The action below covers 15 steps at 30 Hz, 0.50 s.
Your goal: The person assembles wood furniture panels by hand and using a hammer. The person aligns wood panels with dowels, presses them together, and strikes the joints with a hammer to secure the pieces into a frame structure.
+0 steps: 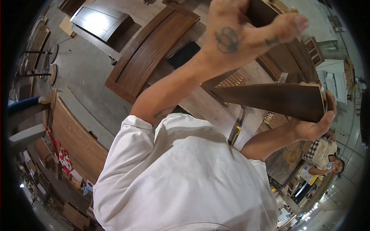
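My left hand (239, 34), tattooed on its back, is raised at the top of the view. Its fingers are closed over the upper edge of a dark wooden piece (259, 10), with the thumb stretched to the right. My right hand (314, 125) grips the right end of a dark brown wooden board (273, 99) from below. That board lies nearly level and narrows toward the left. Whether the two dark pieces are joined is hidden by my left hand. My white shirt fills the lower middle.
A brown framed door panel (150, 50) and a pale panel (98, 21) lie on the concrete floor at upper left. A workbench with a yellow-tipped tool (235, 134) is beneath my arms. White cabinets (331, 81) stand right. Another person (325, 158) is at lower right.
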Motion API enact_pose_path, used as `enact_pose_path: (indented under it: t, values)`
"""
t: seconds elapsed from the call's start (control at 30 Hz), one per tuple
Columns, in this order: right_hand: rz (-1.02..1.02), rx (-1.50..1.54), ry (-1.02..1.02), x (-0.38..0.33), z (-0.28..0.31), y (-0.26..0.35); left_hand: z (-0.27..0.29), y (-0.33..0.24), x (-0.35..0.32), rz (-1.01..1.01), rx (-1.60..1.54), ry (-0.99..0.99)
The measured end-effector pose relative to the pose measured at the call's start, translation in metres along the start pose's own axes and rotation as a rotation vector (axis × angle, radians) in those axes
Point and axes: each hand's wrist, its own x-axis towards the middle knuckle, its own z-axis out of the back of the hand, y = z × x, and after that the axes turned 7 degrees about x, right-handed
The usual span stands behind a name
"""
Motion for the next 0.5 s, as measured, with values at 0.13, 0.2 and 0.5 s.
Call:
enact_pose_path:
  t: [0.13,0.2,0.5]
  values:
    - [-0.034,0.058,-0.015,0.004,0.016,-0.009,0.007,0.007,0.008,-0.288,0.183,-0.009]
    - [-0.05,0.061,0.005,0.004,0.016,-0.01,0.008,0.005,0.009,0.067,0.234,-0.088]
    - [-0.013,-0.083,-0.066,0.001,0.009,-0.008,0.06,0.027,0.023,0.181,-0.008,-0.173]
